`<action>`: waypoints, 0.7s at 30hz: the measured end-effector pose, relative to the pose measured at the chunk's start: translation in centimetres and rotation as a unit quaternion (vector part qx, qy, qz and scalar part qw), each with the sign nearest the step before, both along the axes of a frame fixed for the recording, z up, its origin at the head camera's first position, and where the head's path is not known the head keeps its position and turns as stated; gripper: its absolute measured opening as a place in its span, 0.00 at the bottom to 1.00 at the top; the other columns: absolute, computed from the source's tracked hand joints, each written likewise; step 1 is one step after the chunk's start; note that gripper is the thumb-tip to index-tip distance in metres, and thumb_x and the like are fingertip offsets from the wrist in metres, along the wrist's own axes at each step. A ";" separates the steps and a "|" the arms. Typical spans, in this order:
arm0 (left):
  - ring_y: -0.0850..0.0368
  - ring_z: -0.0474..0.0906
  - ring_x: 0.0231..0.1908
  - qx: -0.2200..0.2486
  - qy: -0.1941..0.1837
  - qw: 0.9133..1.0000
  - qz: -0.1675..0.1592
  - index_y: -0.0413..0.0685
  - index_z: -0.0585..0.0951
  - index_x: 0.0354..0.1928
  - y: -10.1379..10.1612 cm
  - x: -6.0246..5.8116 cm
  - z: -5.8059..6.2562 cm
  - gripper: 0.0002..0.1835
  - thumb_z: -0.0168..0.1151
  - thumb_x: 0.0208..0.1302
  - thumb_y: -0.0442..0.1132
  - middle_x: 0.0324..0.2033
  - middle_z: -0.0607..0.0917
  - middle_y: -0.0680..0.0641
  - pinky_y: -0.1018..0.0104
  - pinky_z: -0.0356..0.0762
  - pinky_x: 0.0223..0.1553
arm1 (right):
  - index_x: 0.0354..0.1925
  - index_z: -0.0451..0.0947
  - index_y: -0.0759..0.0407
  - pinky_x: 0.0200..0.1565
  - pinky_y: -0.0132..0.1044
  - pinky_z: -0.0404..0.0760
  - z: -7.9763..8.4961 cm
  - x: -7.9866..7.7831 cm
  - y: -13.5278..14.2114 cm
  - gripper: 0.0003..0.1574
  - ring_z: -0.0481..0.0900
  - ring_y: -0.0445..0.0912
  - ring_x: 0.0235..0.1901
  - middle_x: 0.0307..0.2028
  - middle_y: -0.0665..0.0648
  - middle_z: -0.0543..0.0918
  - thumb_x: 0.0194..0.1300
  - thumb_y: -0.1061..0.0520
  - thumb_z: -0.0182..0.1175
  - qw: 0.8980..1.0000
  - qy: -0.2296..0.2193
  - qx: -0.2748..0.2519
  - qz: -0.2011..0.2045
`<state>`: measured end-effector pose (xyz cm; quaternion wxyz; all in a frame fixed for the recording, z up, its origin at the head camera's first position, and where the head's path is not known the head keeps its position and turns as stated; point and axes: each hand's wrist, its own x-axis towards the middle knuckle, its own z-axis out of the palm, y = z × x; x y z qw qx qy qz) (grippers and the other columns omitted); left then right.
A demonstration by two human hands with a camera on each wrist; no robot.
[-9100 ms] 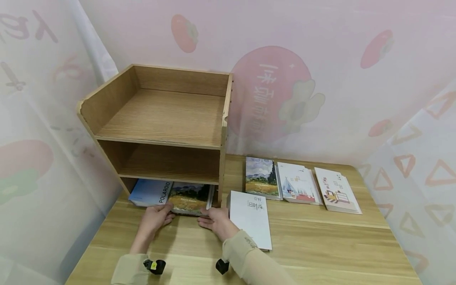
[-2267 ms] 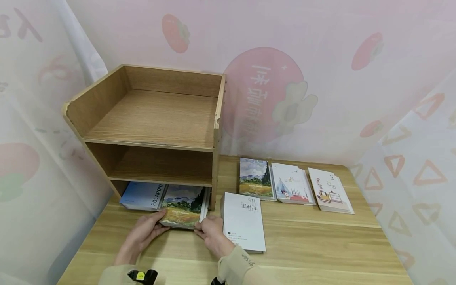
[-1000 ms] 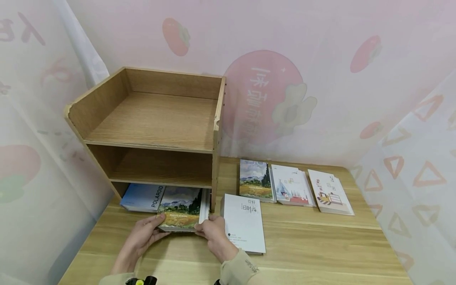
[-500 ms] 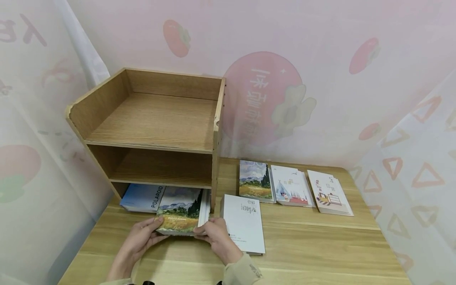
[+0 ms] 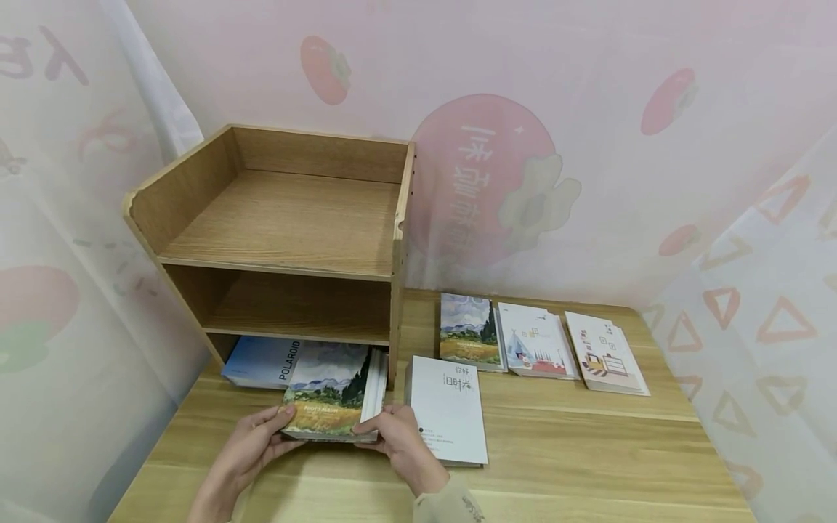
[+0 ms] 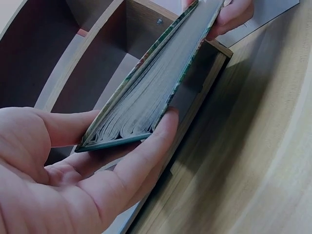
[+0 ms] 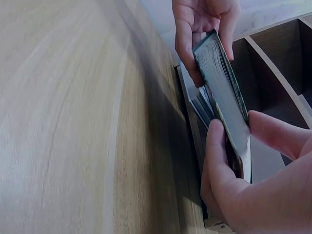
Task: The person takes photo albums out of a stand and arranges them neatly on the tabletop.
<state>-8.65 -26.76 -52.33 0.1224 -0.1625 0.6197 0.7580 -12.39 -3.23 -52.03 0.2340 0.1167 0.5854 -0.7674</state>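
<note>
A photo album [image 5: 329, 388] with a painted landscape cover sticks out of the lowest compartment of the wooden shelf [image 5: 396, 312]. My left hand [image 5: 251, 444] pinches its near left corner, thumb on the cover and fingers underneath. At the near right corner my right hand [image 5: 402, 443] grips it the same way. Both wrist views show the album's page edges [image 6: 146, 92] between its two covers, lifted off the table. A blue album [image 5: 263, 361] marked POLAROID lies to its left in the same compartment. White edges [image 5: 377, 378] show along its right side; what they belong to is partly hidden.
Right of the shelf lies a white album [image 5: 447, 410], close to my right hand. Farther back stand another landscape album [image 5: 467, 330], a tent-picture album [image 5: 532, 341] and a room-picture album [image 5: 604, 354] in a row on the wooden table [image 5: 575, 450].
Both hands have drawn the landscape album toward me, farther out of the lowest compartment. Nine seconds ago it lay deeper inside. The other albums keep their places.
</note>
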 end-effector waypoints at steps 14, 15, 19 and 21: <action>0.39 0.78 0.53 0.022 -0.004 1.000 -0.015 0.20 0.55 0.69 -0.6 1.1 -0.1 0.35 0.55 0.75 0.40 0.54 0.75 0.30 0.48 0.76 0.55 | 0.28 0.62 0.58 0.29 0.35 0.81 -0.4 0.3 0.3 0.25 0.80 0.44 0.26 0.31 0.58 0.79 0.51 0.72 0.70 1.000 0.008 0.018 0.023; 0.40 0.78 0.53 0.025 -0.003 0.999 -0.020 0.20 0.54 0.69 -0.8 1.2 -0.1 0.35 0.55 0.75 0.40 0.53 0.76 0.31 0.48 0.76 0.55 | 0.26 0.59 0.56 0.27 0.34 0.80 -0.5 0.3 0.3 0.27 0.79 0.44 0.25 0.29 0.57 0.79 0.51 0.72 0.70 0.999 0.010 0.021 0.025; 0.42 0.79 0.52 0.027 0.003 0.998 -0.050 0.18 0.52 0.69 -1.4 1.6 -0.2 0.36 0.53 0.76 0.41 0.51 0.77 0.35 0.49 0.75 0.56 | 0.21 0.57 0.52 0.24 0.31 0.75 -0.5 0.5 0.1 0.31 0.76 0.42 0.21 0.26 0.55 0.78 0.49 0.71 0.71 0.999 0.013 0.039 0.030; 0.43 0.79 0.51 0.026 0.001 0.998 -0.057 0.18 0.51 0.69 -1.7 1.8 -0.3 0.36 0.54 0.76 0.40 0.51 0.78 0.35 0.49 0.75 0.56 | 0.18 0.59 0.52 0.24 0.31 0.76 -0.6 0.6 0.0 0.31 0.78 0.42 0.21 0.26 0.55 0.80 0.49 0.71 0.72 0.998 0.016 0.050 0.033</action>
